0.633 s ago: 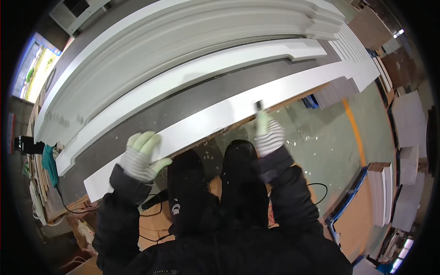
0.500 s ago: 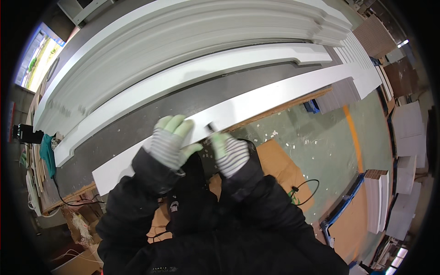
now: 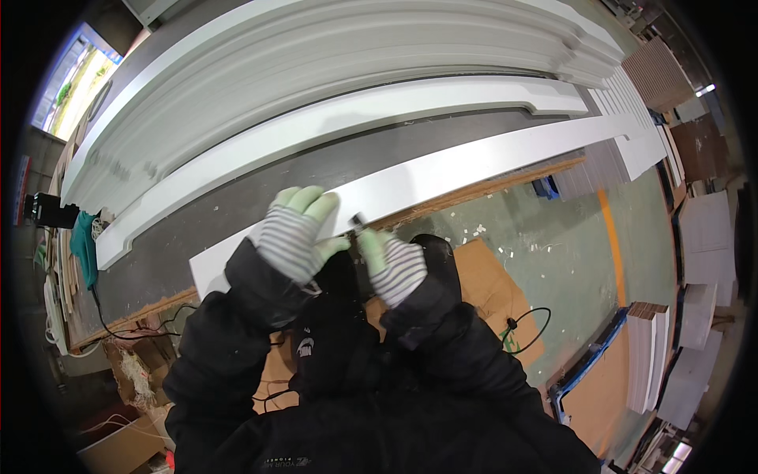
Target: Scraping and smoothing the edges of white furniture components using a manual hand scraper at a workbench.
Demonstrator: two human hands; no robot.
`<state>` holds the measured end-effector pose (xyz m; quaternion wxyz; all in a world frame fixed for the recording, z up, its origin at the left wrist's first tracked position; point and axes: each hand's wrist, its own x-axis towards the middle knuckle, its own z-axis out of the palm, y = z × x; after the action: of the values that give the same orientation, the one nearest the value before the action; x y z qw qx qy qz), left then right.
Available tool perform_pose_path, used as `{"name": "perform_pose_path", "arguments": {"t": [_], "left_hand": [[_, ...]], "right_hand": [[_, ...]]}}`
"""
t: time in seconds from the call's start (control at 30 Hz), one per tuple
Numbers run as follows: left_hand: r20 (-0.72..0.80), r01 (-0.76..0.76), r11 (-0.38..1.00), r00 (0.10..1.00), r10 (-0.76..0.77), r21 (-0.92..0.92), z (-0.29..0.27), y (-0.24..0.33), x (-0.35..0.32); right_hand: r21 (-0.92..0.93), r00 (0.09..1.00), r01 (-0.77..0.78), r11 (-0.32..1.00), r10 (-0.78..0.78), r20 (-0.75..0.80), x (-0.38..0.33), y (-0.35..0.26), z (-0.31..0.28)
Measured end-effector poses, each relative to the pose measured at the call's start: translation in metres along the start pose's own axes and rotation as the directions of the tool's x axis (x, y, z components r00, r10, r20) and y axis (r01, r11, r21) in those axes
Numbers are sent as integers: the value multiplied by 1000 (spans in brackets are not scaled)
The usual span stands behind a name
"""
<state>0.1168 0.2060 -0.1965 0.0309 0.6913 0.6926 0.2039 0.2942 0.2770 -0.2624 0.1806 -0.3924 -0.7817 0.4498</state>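
A long white board [image 3: 442, 178] lies along the near edge of the grey-topped workbench [image 3: 260, 178]. My left hand [image 3: 296, 233], in a striped glove with pale green fingers, rests on it with the fingers laid over its top face. The left thumb is apart from them, by the near edge. My right hand [image 3: 388, 262], gloved alike, is closed around a small tool with a dark tip [image 3: 357, 220]. That tip is at the board's near edge, just right of my left hand. Most of the tool is hidden in the glove, so its kind does not show.
Behind lies another white board with notched ends [image 3: 332, 122], then a nested row of similar boards [image 3: 339, 47]. A teal corded tool [image 3: 84, 245] sits at the bench's left end. Cardboard [image 3: 493, 284] and pale scraps lie on the green floor. Board stacks [image 3: 647, 355] stand right.
The near white board has slid to the right along the bench. My left hand stays laid over it, and my right hand has shifted slightly left with the tool.
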Motion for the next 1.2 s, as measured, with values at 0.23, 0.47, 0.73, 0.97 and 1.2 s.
{"name": "perform_pose_path", "arguments": {"t": [0.23, 0.47, 0.73, 0.97, 1.2], "left_hand": [[61, 37, 973, 997, -52, 226, -49, -36, -81], [40, -8, 991, 999, 2, 136, -26, -30, -53], [35, 26, 995, 999, -30, 100, -24, -38, -65], [51, 16, 998, 999, -19, 61, -25, -33, -61], [57, 7, 996, 998, -12, 92, -21, -27, -54]], "right_hand": [[301, 910, -251, 920, 330, -251, 18, 38, -58], [208, 985, -76, 975, 105, -134, 0, 21, 2], [428, 964, -257, 867, 199, 177, 6, -21, -21], [35, 875, 68, 997, -76, 478, 8, -20, -17], [-166, 767, 282, 945, -118, 631, 19, -13, -33]]}}
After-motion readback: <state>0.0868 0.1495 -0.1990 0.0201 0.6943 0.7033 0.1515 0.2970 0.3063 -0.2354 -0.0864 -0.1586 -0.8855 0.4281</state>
